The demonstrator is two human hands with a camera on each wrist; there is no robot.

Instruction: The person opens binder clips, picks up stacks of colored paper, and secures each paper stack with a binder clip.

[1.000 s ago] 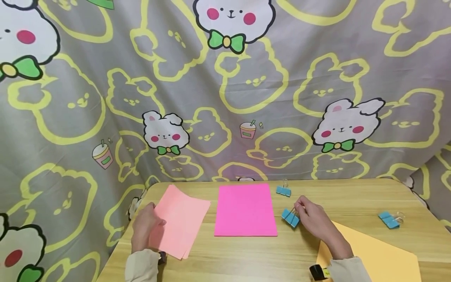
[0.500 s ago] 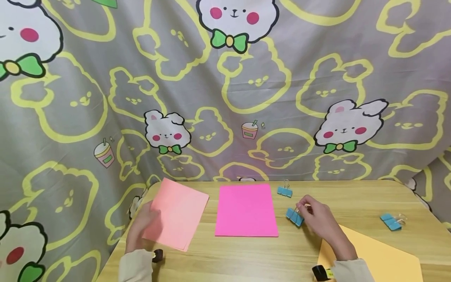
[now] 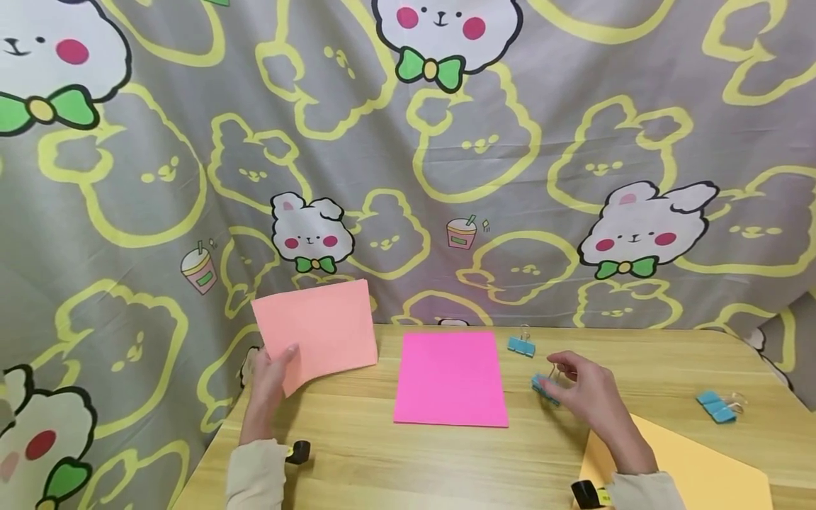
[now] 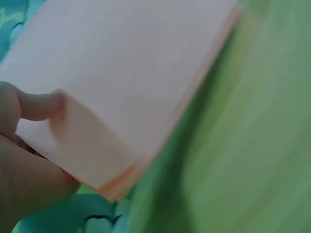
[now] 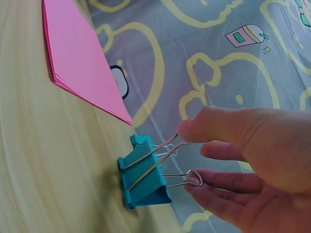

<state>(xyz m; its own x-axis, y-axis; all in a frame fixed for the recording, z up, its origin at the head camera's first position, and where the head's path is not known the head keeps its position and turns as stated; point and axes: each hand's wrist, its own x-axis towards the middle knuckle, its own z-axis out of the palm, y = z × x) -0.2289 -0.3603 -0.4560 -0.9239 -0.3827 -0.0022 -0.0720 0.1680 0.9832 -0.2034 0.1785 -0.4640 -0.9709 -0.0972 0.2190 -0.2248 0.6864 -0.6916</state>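
My left hand point(image 3: 269, 368) grips a few salmon-pink paper sheets point(image 3: 325, 329) at the lower left corner, thumb on the near face. They stand tilted up off the table, and the left wrist view shows the thumb on the paper point(image 4: 112, 63). At the right, my right hand point(image 3: 589, 389) holds a blue binder clip point(image 5: 146, 179) by its wire handles, thumb on one handle and fingers at the other. Whether the clip touches the table I cannot tell. A stack of magenta paper point(image 3: 451, 379) lies flat between the hands.
Another blue binder clip point(image 3: 521, 346) rests near the table's back edge, and a third binder clip point(image 3: 718, 406) lies at the far right. Yellow-orange paper point(image 3: 695, 460) lies under the right forearm. A patterned curtain point(image 3: 408, 156) hangs behind the wooden table point(image 3: 446, 467).
My left hand has lifted the salmon sheets from lying low to standing tilted up. The right hand has shifted slightly right with the binder clip, and its fingers have moved along the handles.
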